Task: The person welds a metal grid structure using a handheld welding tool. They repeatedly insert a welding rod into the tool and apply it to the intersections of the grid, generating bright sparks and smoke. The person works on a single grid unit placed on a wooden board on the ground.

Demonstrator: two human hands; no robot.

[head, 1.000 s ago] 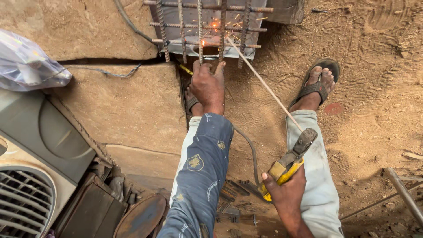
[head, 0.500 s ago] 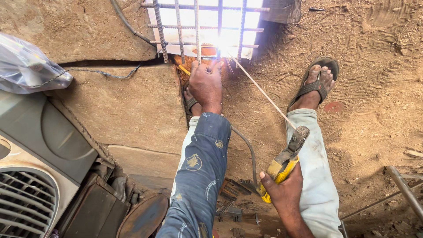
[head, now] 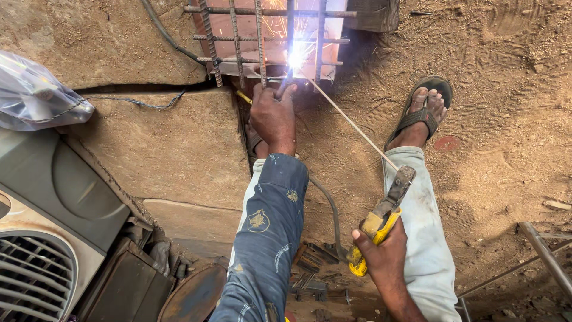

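Right hand (head: 384, 256) clamped on yellow electrode holder (head: 381, 223), rod (head: 345, 116) arcing at rebar grid (head: 268, 39) toward 11 o'clock, left hand (head: 273, 116) closed, bracing a bar; next, judged, steady feed along joint.

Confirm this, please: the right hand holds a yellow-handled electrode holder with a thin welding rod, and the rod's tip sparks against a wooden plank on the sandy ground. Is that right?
Not quite. In the head view, the right hand does hold the yellow-handled electrode holder with the thin welding rod, but the tip sparks against a grid of rusty steel bars, not a wooden plank. The left hand rests just below that grid.
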